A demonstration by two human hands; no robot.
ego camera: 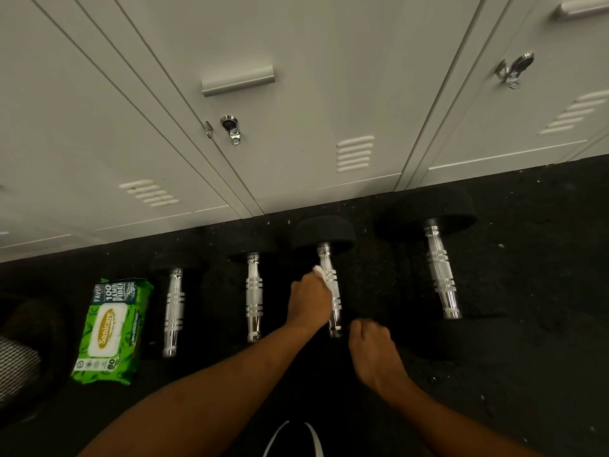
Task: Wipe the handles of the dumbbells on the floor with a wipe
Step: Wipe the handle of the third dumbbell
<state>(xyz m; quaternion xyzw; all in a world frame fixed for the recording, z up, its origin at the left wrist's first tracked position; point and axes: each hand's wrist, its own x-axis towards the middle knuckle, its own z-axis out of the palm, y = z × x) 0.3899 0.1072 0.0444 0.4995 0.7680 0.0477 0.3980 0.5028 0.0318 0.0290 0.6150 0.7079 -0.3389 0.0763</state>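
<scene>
A bank of pale grey lockers (296,77) fills the wall, and black rubber floor (527,374) runs along its foot. Four dumbbells lie side by side on it, their chrome handles pointing away from the lockers. The biggest dumbbell (440,272) is at the right end. Next to it lies the third dumbbell (324,234), then two smaller dumbbells (254,295) further left. Just beside the leftmost one, a green pack of wipes (110,328) lies flat on the floor.

The person reaches both arms over the row. Their left hand (309,300) is curled round a white wipe (321,273) and presses it against the left side of the third dumbbell's handle (335,301), about midway along. Their right hand (372,347) sits at the near end of that handle with its fingers curled. The head beneath is too dark for me to tell whether they grip it.
</scene>
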